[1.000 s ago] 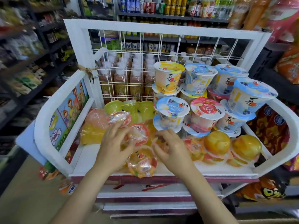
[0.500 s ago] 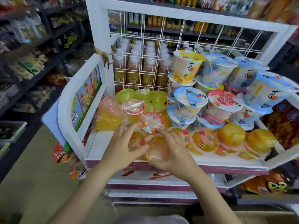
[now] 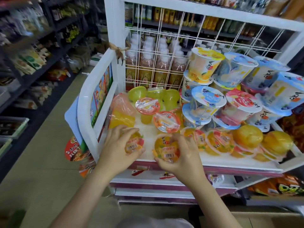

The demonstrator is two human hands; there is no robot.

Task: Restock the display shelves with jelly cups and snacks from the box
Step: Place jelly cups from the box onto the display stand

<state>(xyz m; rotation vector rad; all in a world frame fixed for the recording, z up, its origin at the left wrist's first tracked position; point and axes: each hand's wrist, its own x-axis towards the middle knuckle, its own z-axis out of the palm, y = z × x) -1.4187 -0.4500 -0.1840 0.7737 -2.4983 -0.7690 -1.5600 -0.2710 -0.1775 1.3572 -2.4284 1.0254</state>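
1. Both of our hands are holding jelly cups at the front of the white display shelf (image 3: 213,159).
2. Our left hand (image 3: 115,150) has its fingers curled round a small clear orange jelly cup with a barcode sticker (image 3: 134,144). The thumb sits under the cup and the fingers wrap over its top.
3. Our right hand (image 3: 182,155) grips a second round orange jelly cup with red writing on its lid (image 3: 165,148). The fingers bend over the top and the thumb presses the bottom edge.
4. The two cups are just beside each other, a little apart, with their lids facing us, at the front edge of the shelf.
5. Behind our hands, two more small orange cups with clear lids (image 3: 166,121) stand tilted, one a little behind the other.
6. At the back we see three green jelly cups (image 3: 155,94) in a row near the white wire grid (image 3: 164,51).
7. To the left lies a soft pink and yellow jelly pack (image 3: 121,112), next to the white side rail with a cartoon picture (image 3: 102,89).
8. To the right, more orange jelly cups (image 3: 220,142) lie in a row along the front.
9. Past them sit two round yellow-orange jelly domes (image 3: 248,136).
10. Above that row, big tubs with blue, yellow and pink lids (image 3: 209,99) are stacked in a leaning pile.
11. Through the grid we see bottles with white caps (image 3: 146,63).
12. A brown cardboard box (image 3: 263,219) shows at the bottom right.
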